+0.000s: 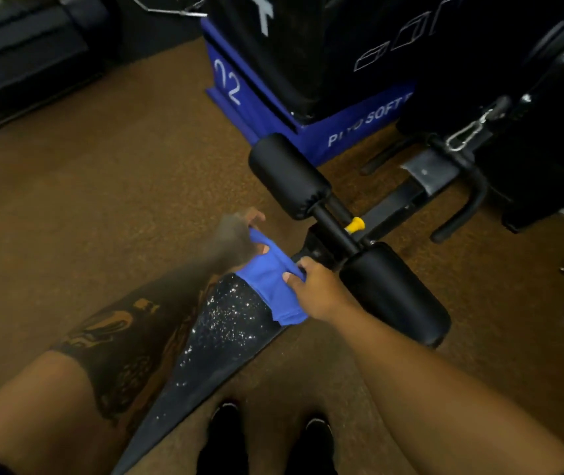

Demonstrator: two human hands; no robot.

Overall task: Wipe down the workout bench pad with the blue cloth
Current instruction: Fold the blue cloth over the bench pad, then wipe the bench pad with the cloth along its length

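The blue cloth (270, 282) lies spread over the far end of the black bench pad (218, 341), whose surface is speckled with bright droplets. My left hand (236, 238), blurred by motion, grips the cloth's far left edge. My right hand (314, 286) pinches the cloth's right side near the pad's end. The cloth is stretched between both hands.
Two black foam rollers (287, 176) (393, 289) sit on a bar just beyond the pad, with a yellow pin (356, 225) between them. A blue plyo box (256, 97) stands farther back. Black equipment stands at right. My shoes (225, 437) are on the brown floor below.
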